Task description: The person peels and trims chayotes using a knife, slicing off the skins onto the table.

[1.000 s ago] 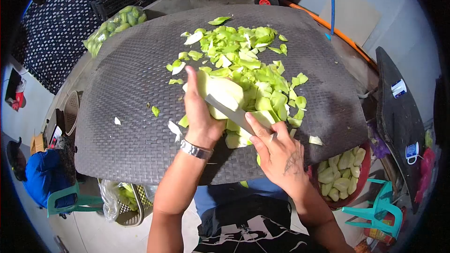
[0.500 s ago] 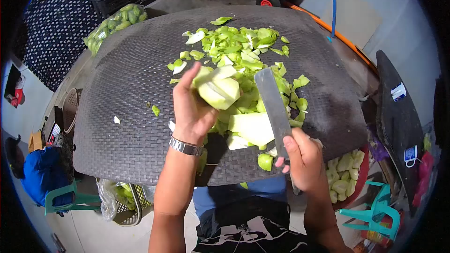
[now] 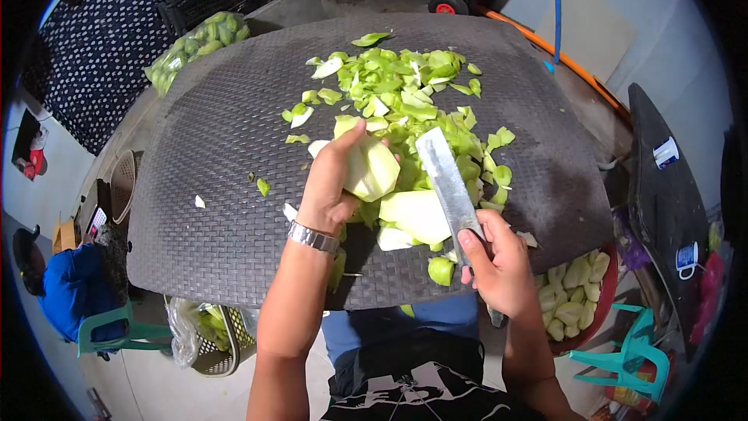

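My left hand (image 3: pixel 329 187) is closed round a peeled pale-green fruit (image 3: pixel 372 171), with the thumb along its upper left side. Its exact kind I cannot make out. In my right hand (image 3: pixel 499 263) is a wide-bladed knife (image 3: pixel 446 171), gripped by the handle, its blade pointing up and away from me. The blade stands apart from the fruit, to its right. Beneath both hands lies a heap of green peelings (image 3: pixel 405 82). A large pale cut piece (image 3: pixel 417 215) rests on the heap between my hands.
The dark woven-pattern table (image 3: pixel 210 179) carries the peelings. A red basin (image 3: pixel 609 288) of peeled pieces stands below right, beside a green stool (image 3: pixel 623 359). A bag of green produce (image 3: pixel 199 47) sits behind left. A person in blue (image 3: pixel 82 292) sits at left.
My left hand has shifted right with the fruit and turned it, nearer the knife. The knife has tilted, its tip moving slightly left and its blade catching more light.
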The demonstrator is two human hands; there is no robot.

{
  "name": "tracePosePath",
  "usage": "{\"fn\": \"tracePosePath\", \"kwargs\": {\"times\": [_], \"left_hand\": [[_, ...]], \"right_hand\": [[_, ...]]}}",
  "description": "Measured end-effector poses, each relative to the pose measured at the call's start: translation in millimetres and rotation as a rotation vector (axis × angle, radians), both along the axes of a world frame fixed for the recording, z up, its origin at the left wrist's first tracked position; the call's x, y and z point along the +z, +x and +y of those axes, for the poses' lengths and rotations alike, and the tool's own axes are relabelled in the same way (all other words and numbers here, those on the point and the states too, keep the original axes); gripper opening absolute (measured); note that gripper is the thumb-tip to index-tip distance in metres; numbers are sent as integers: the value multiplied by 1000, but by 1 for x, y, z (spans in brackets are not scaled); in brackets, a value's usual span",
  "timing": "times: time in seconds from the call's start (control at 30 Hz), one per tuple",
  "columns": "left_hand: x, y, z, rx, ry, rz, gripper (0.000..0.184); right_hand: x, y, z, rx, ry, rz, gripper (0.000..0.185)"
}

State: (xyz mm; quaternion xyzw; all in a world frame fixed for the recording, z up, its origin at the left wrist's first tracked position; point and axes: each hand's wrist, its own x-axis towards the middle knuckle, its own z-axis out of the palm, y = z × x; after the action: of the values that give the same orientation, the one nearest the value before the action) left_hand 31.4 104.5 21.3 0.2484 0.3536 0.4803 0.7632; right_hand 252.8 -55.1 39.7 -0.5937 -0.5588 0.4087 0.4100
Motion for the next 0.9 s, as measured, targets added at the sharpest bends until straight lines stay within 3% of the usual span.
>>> {"fn": "tracePosePath", "kwargs": {"times": [0.07, 0.1, 0.2, 0.23, 0.47, 0.9], "left_hand": [[-1, -3, 0, -18, -28, -180, 49], [-1, -3, 1, -29, -41, -271, 51], [0, 6, -7, 10, 13, -422, 58], [0, 5, -9, -12, -3, -434, 60], [5, 17, -21, 14, 35, -399, 67], [3, 14, -24, 118, 91, -358, 61]], "right_hand": [[-2, -2, -3, 21, -21, -6, 26], [-3, 0, -7, 58, -85, -82, 39], [1, -11, -9, 215, 347, -325, 51], [6, -13, -17, 235, 165, -410, 55], [-1, -24, -31, 90, 275, -725, 51], [5, -26, -32, 103, 181, -597, 52]]}}
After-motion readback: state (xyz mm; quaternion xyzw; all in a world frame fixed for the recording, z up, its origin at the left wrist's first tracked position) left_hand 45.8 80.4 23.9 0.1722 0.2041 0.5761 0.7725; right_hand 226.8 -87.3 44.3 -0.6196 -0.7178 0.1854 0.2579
